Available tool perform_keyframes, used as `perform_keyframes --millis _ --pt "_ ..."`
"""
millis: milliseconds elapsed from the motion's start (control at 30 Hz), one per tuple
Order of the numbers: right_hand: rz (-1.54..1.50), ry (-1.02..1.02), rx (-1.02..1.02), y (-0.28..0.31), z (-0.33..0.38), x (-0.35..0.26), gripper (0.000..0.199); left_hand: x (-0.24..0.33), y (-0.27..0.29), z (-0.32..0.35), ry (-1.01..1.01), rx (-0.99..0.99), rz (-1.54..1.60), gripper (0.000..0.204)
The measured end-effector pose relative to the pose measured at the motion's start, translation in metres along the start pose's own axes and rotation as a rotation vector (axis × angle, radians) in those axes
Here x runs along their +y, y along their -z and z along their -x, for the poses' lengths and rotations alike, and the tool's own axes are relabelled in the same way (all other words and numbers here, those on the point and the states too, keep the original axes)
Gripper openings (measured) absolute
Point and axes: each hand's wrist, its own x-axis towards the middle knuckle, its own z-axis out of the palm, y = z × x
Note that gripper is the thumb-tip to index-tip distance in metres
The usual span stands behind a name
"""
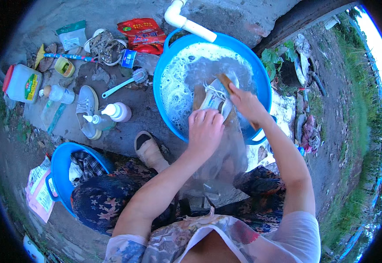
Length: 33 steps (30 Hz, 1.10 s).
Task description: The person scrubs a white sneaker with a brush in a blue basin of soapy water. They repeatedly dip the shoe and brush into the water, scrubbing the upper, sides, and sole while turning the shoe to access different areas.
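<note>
A wet, light-coloured lace-up shoe (216, 99) lies over a large blue basin (157, 90) of grey, foamy water. My left hand (205, 131) is closed on the near end of the shoe, pressing it against a brown wooden board (198, 97). My right hand (247, 105) grips a wooden scrub brush (224, 82), its edge at the shoe's right side by the laces. The bristles are hidden from this side. Left of the basin stands another grey lace-up shoe (86, 105) on the concrete.
A white pipe (191, 27) juts over the basin's far rim. Left of it lie a white-handled brush (123, 84), a white pump bottle (118, 112), a red-lidded tub (23, 83) and a red packet (143, 35). A second blue tub (61, 162) with clothes stands by my left knee.
</note>
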Motion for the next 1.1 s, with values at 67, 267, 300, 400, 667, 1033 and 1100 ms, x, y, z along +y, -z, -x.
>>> perform_keyframes --millis 67,267,300,400,667,1033,1100 --pt "-0.039 0.009 0.046 -0.001 0.016 0.001 0.046 0.004 0.005 -0.003 0.021 -0.03 0.003 0.036" --pt "-0.014 -0.354 0.362 -0.02 -0.045 0.032 0.046 0.008 0.002 -0.011 0.058 -0.024 0.072 0.034" --pt "-0.097 -0.414 0.459 -0.025 -0.051 0.045 0.046 0.01 0.002 -0.011 0.083 -0.02 0.098 0.033" --pt "-0.088 -0.401 0.478 -0.068 -0.054 0.101 0.044 -0.001 -0.006 -0.015 0.104 0.162 0.12 0.03" --pt "-0.203 0.11 0.271 -0.023 0.071 -0.008 0.045 -0.029 -0.002 -0.004 0.208 0.139 0.236 0.027" --pt "0.018 -0.027 0.118 -0.023 0.046 -0.018 0.047 -0.035 -0.01 -0.002 0.16 0.117 0.146 0.019" --pt "0.118 -0.087 0.046 -0.009 0.059 -0.029 0.043 -0.028 -0.003 -0.003 0.171 0.086 0.121 0.018"
